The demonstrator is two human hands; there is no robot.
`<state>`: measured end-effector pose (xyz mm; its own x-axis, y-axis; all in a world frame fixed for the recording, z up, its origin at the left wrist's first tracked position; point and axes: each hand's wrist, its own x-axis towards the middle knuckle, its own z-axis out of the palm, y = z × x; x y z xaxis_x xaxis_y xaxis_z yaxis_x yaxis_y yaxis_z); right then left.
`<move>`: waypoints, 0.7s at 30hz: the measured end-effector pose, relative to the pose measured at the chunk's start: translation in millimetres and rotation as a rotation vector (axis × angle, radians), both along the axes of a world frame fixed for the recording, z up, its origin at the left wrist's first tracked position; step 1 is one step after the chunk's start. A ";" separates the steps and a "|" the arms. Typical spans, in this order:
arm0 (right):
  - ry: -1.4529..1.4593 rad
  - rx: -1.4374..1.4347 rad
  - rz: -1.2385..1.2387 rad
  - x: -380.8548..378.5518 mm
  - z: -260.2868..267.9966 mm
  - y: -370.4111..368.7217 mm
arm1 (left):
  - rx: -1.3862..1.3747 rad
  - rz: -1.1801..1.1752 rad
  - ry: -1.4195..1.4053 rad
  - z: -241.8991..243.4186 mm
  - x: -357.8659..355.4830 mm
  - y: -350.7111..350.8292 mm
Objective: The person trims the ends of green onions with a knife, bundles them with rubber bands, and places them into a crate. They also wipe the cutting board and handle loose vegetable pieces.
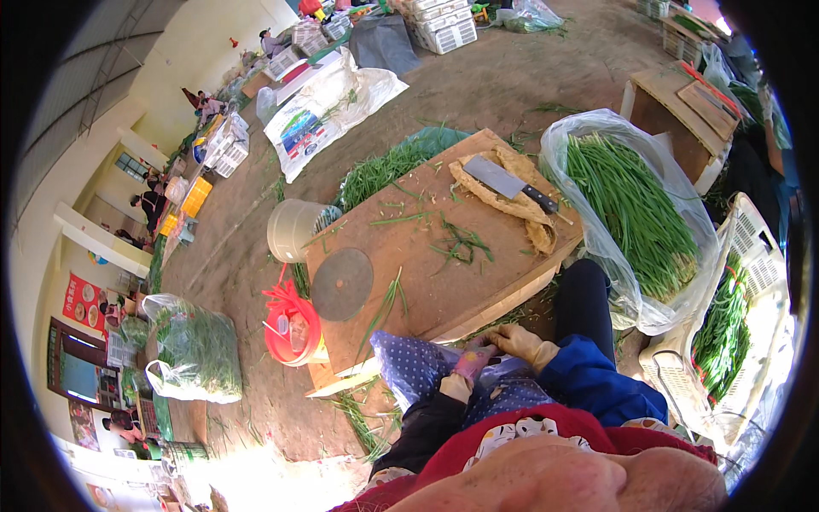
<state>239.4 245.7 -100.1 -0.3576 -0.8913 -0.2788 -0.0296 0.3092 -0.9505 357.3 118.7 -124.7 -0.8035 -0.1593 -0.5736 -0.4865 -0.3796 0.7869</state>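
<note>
My left hand (472, 362), in a pink patterned glove, rests over my lap on a blue polka-dot apron (416, 358). My right hand (517, 342), in a pale yellow glove, meets it; the fingers of both touch, and whether anything is between them is hidden. Before me a low wooden table (409, 256) bears scattered green leaves (464, 243), a round dark disc (341, 284) at its left end and a cleaver (499, 179) lying on a brown cloth (531, 221) at its far right.
An open plastic bag of long green chives (630, 211) stands right of the table. Beyond it sits a white crate (761, 230) with bundled greens. At left are a red bucket (293, 339), a beige bucket (294, 230) and a filled clear bag (198, 352). A person (777, 147) is at far right.
</note>
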 end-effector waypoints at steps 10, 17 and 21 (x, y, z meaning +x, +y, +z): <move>0.138 0.003 -0.365 -2.0 -13.7 15.2 | 0.052 0.169 -0.036 14.2 21.6 23.0; 0.112 -0.145 -0.435 16.4 38.6 38.4 | 0.034 0.342 -0.055 18.2 28.9 32.0; 0.222 -0.435 -0.634 6.1 101.5 91.7 | 0.023 0.435 -0.023 11.1 29.2 33.5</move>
<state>245.6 337.4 1.3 -0.8391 -0.5120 0.1840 -0.1750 -0.0662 -0.9823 386.5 152.2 -113.6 -0.6510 -0.4671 -0.5983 -0.2949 -0.5706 0.7664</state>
